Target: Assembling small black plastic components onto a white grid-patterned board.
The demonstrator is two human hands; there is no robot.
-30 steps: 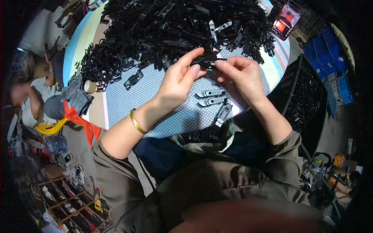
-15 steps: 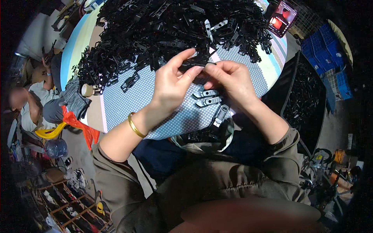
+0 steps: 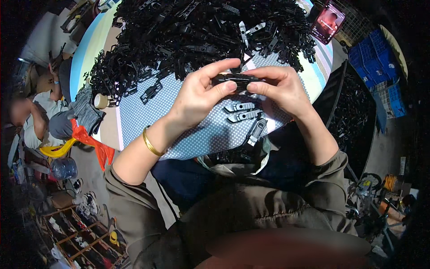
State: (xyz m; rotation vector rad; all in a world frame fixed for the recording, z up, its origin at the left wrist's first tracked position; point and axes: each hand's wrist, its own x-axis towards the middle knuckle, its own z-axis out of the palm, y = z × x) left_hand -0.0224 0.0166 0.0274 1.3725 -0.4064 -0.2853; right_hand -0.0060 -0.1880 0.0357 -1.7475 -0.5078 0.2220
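Note:
Between my two hands, just above the near part of the table, is a narrow black plastic part (image 3: 241,81). My left hand (image 3: 201,92) pinches its left end with thumb and fingers, and my right hand (image 3: 280,87) grips its right end the same way. Below them on the dotted cloth lie two grey-and-black slotted parts (image 3: 244,116) side by side. Another grey-and-black part (image 3: 256,132) rests at a slant by the table's near edge. A big heap of black plastic parts (image 3: 192,33) covers the far side, with two light grey pieces (image 3: 243,33) on it.
A lit phone (image 3: 328,22) stands at the table's far right. An open bag of black parts (image 3: 235,157) sits at my lap. To the right are a large black container of parts (image 3: 351,107) and blue crates (image 3: 374,56). Another person (image 3: 42,119) sits at the left.
My right hand has shifted slightly right and spread along the black part, which now shows more of its length between both hands. My left hand has barely moved.

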